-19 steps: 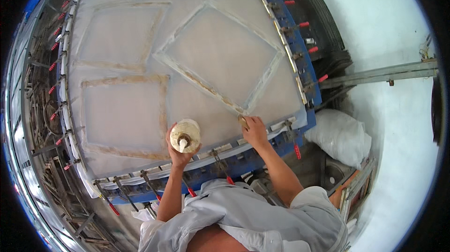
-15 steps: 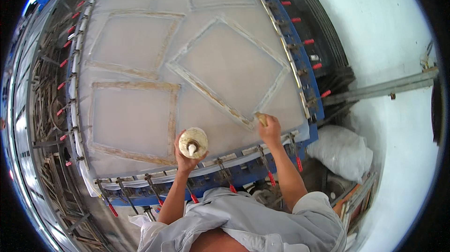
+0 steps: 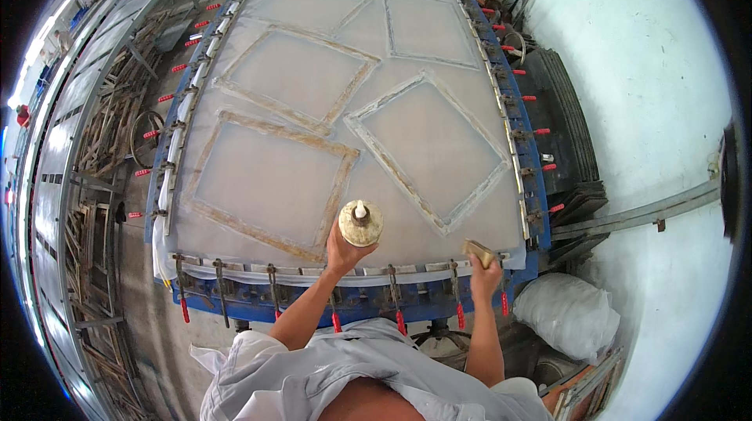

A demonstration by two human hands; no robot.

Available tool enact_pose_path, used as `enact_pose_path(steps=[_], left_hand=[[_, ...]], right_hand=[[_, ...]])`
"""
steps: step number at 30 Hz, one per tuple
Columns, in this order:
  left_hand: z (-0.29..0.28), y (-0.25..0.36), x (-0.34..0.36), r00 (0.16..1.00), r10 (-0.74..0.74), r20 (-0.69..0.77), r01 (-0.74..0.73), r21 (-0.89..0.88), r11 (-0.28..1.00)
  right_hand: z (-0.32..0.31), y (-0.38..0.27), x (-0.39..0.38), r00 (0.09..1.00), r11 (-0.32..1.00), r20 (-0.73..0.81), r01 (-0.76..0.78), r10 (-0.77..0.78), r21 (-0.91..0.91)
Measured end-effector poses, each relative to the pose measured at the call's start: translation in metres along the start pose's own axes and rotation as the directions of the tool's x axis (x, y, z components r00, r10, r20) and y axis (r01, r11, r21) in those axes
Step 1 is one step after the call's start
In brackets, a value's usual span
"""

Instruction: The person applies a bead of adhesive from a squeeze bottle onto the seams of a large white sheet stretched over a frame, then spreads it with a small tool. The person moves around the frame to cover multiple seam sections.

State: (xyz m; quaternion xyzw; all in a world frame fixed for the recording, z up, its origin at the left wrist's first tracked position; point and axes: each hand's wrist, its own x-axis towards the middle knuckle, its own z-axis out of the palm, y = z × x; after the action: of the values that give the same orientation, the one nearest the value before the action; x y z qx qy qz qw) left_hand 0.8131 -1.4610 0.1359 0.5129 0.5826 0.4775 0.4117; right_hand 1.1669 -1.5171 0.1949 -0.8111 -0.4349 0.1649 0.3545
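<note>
My left hand [image 3: 343,254] is wrapped round a cream, stained squeeze bottle [image 3: 364,231] with a pale nozzle on top, held above the near edge of the stretched translucent mesh [image 3: 270,174]. In my right hand [image 3: 486,280] is a small tan, flat piece [image 3: 479,252], perhaps a brush or scraper; its kind is unclear. It is over the mesh's near right part, apart from the closest frame. Several rectangular frames show through the mesh. The right-hand frame [image 3: 401,173] has whitish, wet-looking strips with brown patches; the near left frame [image 3: 278,137] is browner.
Clamps with red handles [image 3: 399,321] line the blue stretching table [image 3: 294,305]. Dark panels [image 3: 552,115] stack along the right, beside a white wall [image 3: 634,68]. A plastic-wrapped bundle [image 3: 568,316] lies near right. Racks of wooden frames [image 3: 117,135] stand at the left.
My right hand has drawn the tan piece back off the right-hand frame's near corner, towards me. The bottle is now more upright in view. My view has shifted, showing more of the table's far end.
</note>
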Motion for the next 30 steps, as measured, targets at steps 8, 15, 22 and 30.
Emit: enact_pose_path(steps=[8,15,22,30], left_hand=[[-0.080,0.088,-0.070,0.979,0.084,0.188,0.002,-0.417,0.909],[-0.087,0.061,-0.142,0.937,-0.193,0.291,0.270,-0.255,0.928],[-0.059,0.043,-0.192,0.905,-0.196,0.378,0.363,-0.446,0.818],[0.073,0.135,-0.236,0.882,-0.098,0.461,0.220,-0.219,0.951]], right_hand=[[-0.130,0.083,-0.174,0.864,0.842,-0.262,-0.278,0.430,0.463],[-0.205,0.133,-0.319,0.661,0.605,-0.312,-0.270,0.682,0.749],[-0.254,0.169,-0.348,0.528,0.627,-0.437,-0.256,0.728,0.735],[-0.318,0.238,-0.293,0.493,0.591,-0.413,-0.285,0.766,0.755]])
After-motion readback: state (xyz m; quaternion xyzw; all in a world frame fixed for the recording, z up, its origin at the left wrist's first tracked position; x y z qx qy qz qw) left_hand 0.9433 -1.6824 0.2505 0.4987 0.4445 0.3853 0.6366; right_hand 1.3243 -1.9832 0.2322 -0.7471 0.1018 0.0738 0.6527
